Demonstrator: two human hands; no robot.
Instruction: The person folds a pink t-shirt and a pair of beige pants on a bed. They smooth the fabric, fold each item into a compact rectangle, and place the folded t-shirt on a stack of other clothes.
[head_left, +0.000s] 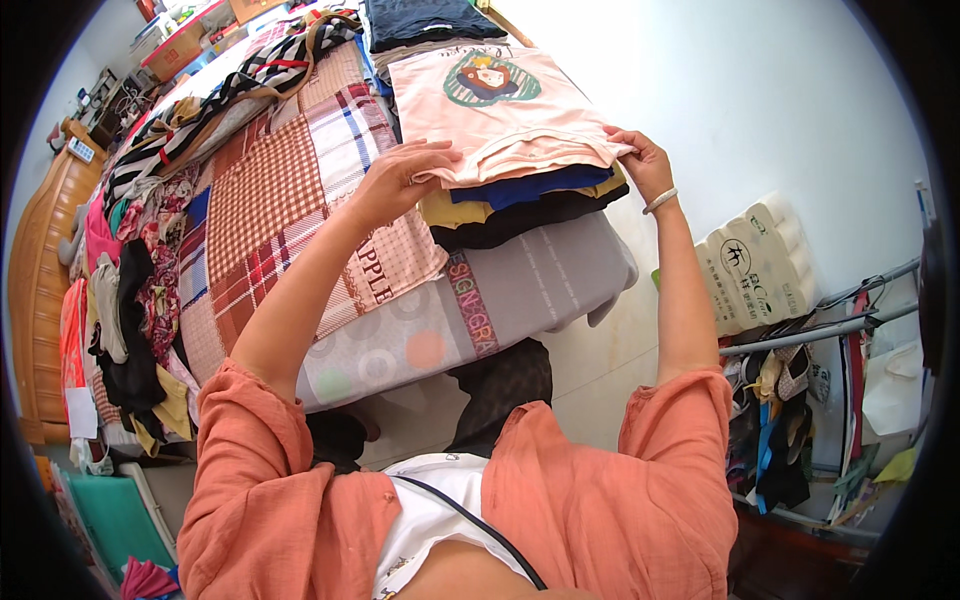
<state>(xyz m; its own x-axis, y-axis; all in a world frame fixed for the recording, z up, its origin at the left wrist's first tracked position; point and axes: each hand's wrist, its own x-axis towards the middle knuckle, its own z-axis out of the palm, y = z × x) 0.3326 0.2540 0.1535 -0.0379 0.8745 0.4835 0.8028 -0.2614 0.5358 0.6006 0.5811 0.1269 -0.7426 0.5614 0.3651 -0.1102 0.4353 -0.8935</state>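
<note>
A pale pink T-shirt (420, 94) with a printed cartoon figure lies folded on top of a stack of clothes, its neckline towards me. My left hand (409, 176) pinches the near left corner of the shirt. At the near right corner, my right hand (643, 161) grips the fabric between thumb and fingers. Under the shirt show a blue garment (536, 187), a yellow garment (456, 212) and a black garment (517, 223). Beyond it sits a pile topped by a folded dark blue garment (427, 24).
The stack stands on a bed with a patchwork plaid cover (262, 180) and a grey sheet (540, 277). Loose clothes (135, 322) heap along the left, near a wooden headboard (37, 300). At right are a wrapped pack of paper rolls (757, 262) and a metal rack (825, 330) with hanging items.
</note>
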